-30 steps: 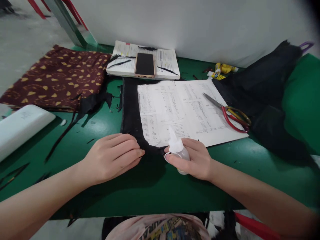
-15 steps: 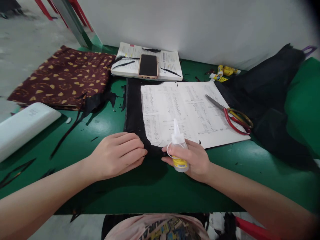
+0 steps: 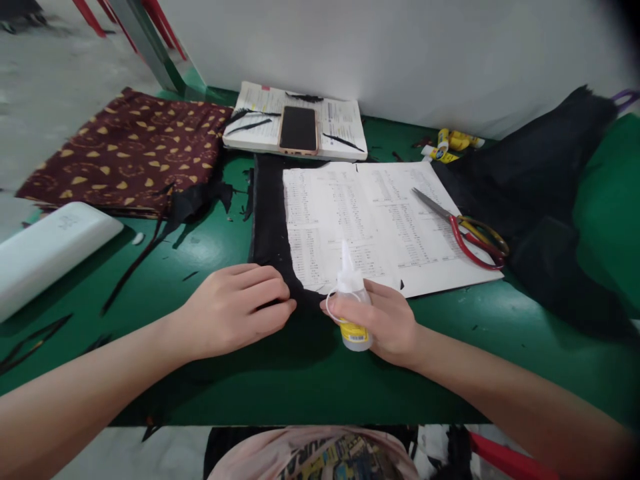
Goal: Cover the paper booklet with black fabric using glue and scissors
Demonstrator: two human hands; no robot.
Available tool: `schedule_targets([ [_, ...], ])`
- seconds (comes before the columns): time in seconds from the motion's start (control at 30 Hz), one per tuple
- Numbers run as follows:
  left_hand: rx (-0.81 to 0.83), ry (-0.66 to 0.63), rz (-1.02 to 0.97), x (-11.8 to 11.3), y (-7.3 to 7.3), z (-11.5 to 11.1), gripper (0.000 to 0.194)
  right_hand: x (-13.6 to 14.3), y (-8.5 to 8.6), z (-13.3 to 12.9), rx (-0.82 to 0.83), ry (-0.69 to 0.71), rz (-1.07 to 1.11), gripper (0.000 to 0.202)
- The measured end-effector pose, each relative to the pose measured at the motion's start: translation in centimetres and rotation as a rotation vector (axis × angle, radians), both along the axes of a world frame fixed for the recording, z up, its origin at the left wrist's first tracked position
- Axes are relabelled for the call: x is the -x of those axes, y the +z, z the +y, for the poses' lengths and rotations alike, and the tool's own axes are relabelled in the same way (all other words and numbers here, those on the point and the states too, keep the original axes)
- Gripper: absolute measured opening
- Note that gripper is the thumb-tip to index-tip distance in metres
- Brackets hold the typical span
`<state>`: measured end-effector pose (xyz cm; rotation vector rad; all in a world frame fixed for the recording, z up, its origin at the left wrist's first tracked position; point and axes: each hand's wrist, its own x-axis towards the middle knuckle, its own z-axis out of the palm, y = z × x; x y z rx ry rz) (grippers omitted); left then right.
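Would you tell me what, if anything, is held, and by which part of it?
The right hand holds the bottle by its body, below the nozzle; whether the left hand grips the black cloth cannot be told.

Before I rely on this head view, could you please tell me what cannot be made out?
- Left hand: what its fingertips grip, hidden by its curled fingers.
- Bottle: label wording, too small and partly behind the right thumb.
- Printed sheet: text, too small and faint.
- White case: near end, cut off by the left edge.
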<state>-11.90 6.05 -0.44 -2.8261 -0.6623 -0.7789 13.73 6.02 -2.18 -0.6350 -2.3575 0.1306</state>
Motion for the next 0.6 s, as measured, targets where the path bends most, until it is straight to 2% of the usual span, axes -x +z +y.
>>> schedule_targets([
  [0.17, 0.015, -0.003, 0.016, 0.1, -0.1, 0.0, 0.005, 0.0, 1.1, 0.3, -0.222, 0.054, -0.002, 0.022],
  [0.6, 0.036, 0.03, 0.002, 0.2, -0.3, 0.1, 0.009, -1.8, 1.1, 0.3, -0.366, 0.064, -0.094, 0.027],
])
